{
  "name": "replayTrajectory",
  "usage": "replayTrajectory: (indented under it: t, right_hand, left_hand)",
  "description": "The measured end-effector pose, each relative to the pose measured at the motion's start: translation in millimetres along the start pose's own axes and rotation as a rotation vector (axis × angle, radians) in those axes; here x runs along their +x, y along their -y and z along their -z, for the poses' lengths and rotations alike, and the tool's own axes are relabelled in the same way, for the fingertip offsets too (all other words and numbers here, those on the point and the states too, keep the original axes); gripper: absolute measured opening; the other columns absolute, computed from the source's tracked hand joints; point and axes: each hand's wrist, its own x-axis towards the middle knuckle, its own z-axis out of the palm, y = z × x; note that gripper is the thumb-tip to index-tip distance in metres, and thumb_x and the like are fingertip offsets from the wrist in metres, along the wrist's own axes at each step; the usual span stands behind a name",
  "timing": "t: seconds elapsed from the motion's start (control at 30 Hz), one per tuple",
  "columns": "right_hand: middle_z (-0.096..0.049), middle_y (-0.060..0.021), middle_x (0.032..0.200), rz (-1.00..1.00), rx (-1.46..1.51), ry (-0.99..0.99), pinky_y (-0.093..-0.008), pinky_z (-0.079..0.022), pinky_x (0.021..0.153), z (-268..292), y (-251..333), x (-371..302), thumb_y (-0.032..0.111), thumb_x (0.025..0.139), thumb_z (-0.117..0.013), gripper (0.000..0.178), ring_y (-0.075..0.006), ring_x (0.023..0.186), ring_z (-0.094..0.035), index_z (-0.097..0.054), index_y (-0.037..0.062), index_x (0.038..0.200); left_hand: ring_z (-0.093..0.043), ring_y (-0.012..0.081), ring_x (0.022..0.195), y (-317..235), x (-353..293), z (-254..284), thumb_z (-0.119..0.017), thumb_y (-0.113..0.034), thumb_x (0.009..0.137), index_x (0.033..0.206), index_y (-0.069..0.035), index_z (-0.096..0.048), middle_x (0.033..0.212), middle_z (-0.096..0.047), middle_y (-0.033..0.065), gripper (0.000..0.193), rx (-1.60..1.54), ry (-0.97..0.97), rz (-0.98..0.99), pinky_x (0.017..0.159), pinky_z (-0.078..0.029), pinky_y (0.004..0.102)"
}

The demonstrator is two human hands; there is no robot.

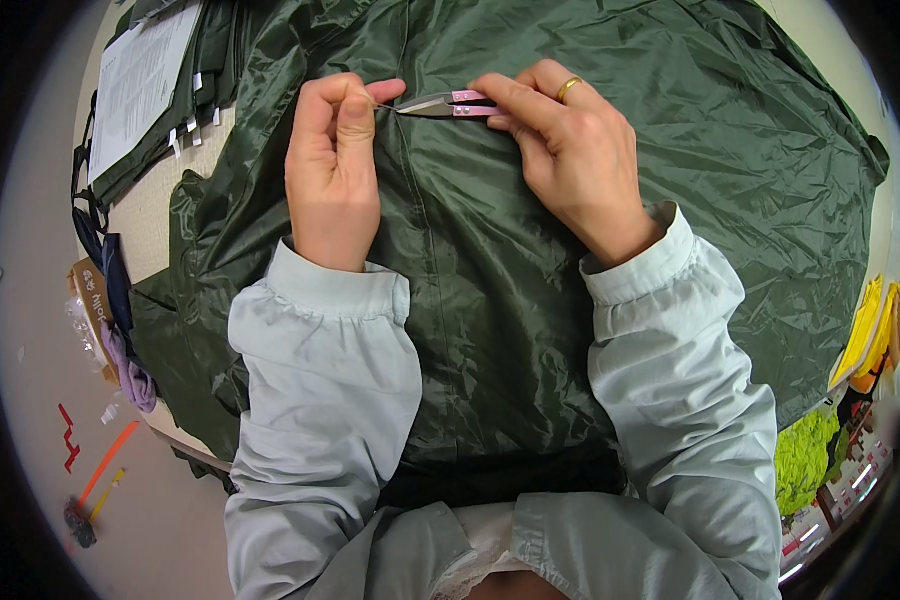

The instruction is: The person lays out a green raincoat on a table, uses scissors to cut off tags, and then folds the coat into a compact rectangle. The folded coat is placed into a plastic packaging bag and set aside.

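Observation:
Dark green shiny fabric (pixel 490 330) is spread over the table, with a stitched seam running away from me down its middle. Near the far end of that seam, my left hand (pixel 338 165) pinches a thin thread (pixel 387 107) between thumb and fingers. My right hand (pixel 575 150), with a ring on one finger, grips pink-handled thread snips (pixel 450 104). The snips point left, their blades slightly apart and their tips by the thread, close to the seam. The far end of the thread at the cloth is too fine to make out.
Folded dark green pieces with white tags lie at the far left under printed paper sheets (pixel 145 80). A cardboard box (pixel 95 310) and lilac cloth (pixel 130 370) stand beside the table's left edge. Yellow fabric (pixel 863 325) and lime-green fabric (pixel 805 460) are at the right.

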Motion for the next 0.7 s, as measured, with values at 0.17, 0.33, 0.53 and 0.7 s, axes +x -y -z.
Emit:
replayTrajectory:
  t: [0.17, 0.33, 0.53, 0.7]
  right_hand:
    - [-0.057, 0.0000, 0.076, 0.029, -0.009, -0.033, -0.0337, -0.046, 0.057, -1.1, -0.5, 0.2, 0.007, 0.074, -0.059, 0.020, -0.0205, 0.070, -0.056, -0.067, 0.0144, 0.091]
    - [-0.057, 0.0002, 0.075, 0.021, 0.022, -0.053, -0.0329, -0.046, 0.057, -2.4, -2.6, -0.9, 0.003, 0.071, -0.058, 0.023, -0.0203, 0.070, -0.056, -0.067, 0.0140, 0.090]
    - [-0.057, -0.0016, 0.075, 0.047, 0.040, -0.057, -0.0331, -0.046, 0.059, -1.8, -3.9, -1.2, 0.003, 0.072, -0.060, 0.022, -0.0210, 0.069, -0.056, -0.066, 0.0119, 0.092]
    - [-0.056, -0.0037, 0.076, 0.016, 0.099, -0.026, -0.0328, -0.046, 0.059, 4.6, -5.1, -2.9, 0.003, 0.072, -0.062, 0.024, -0.0221, 0.069, -0.056, -0.064, 0.0096, 0.095]
  left_hand:
    - [-0.050, 0.0068, 0.082, 0.0, 0.4, -0.5, -0.043, -0.018, 0.096, 0.093, -0.002, -0.047, 0.083, -0.050, 0.0011, 0.017, -0.003, 0.004, -0.025, 0.067, -0.034, 0.0176]
    - [-0.055, 0.0171, 0.097, -0.8, 0.0, 0.3, -0.040, -0.018, 0.097, 0.095, -0.003, -0.045, 0.088, -0.049, 0.0028, 0.017, 0.014, 0.030, -0.004, 0.081, -0.036, 0.0232]
    - [-0.053, 0.0102, 0.086, 1.8, 0.5, -1.3, -0.041, -0.018, 0.096, 0.094, -0.001, -0.046, 0.086, -0.050, 0.0016, 0.017, -0.018, 0.015, -0.022, 0.070, -0.036, 0.0183]
    - [-0.046, 0.0123, 0.069, 0.0, 0.3, -0.4, -0.047, -0.016, 0.094, 0.091, -0.005, -0.052, 0.085, -0.060, 0.0011, 0.012, 0.247, 0.014, -0.069, 0.070, -0.037, 0.0231]
